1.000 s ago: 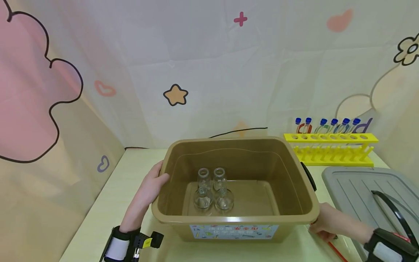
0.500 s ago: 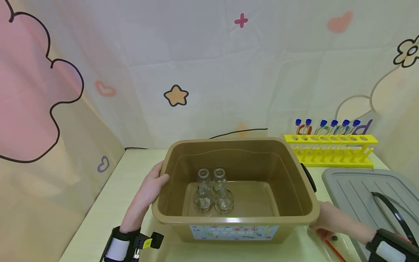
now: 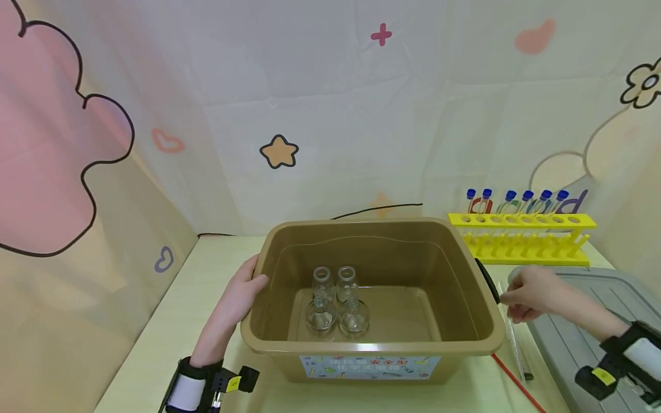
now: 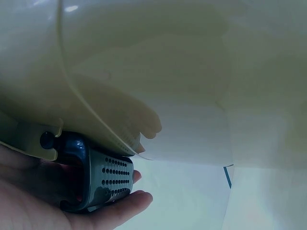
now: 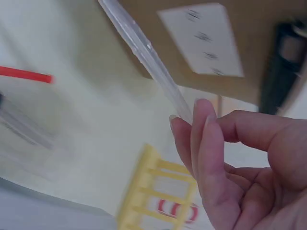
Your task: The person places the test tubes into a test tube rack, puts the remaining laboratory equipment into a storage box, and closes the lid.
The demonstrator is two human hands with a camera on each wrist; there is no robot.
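Observation:
A tan plastic bin (image 3: 372, 346) stands in the middle, with several clear glass flasks (image 3: 353, 315) on the left part of its floor. My left hand (image 3: 241, 295) grips the bin's left side, thumb against the rim. In the left wrist view its fingers curl around a dark perforated handle (image 4: 112, 177). Outside the bin's right side is my right hand (image 3: 539, 292). It pinches a thin translucent tube (image 5: 148, 60) between thumb and fingertips, seen clearly in the right wrist view. The tube's lower end is hidden behind the fingers.
At the back right stands a yellow rack (image 3: 521, 219) with several blue-capped test tubes (image 3: 510, 196). A grey lid (image 3: 563, 344) lies at the right. Beside it are a red stick (image 3: 518, 383) and a clear tube with a dark end (image 3: 525, 373).
My right hand has risen from the bin's front right corner toward the back and now pinches the thin tube. The left hand and the bin have stayed in place.

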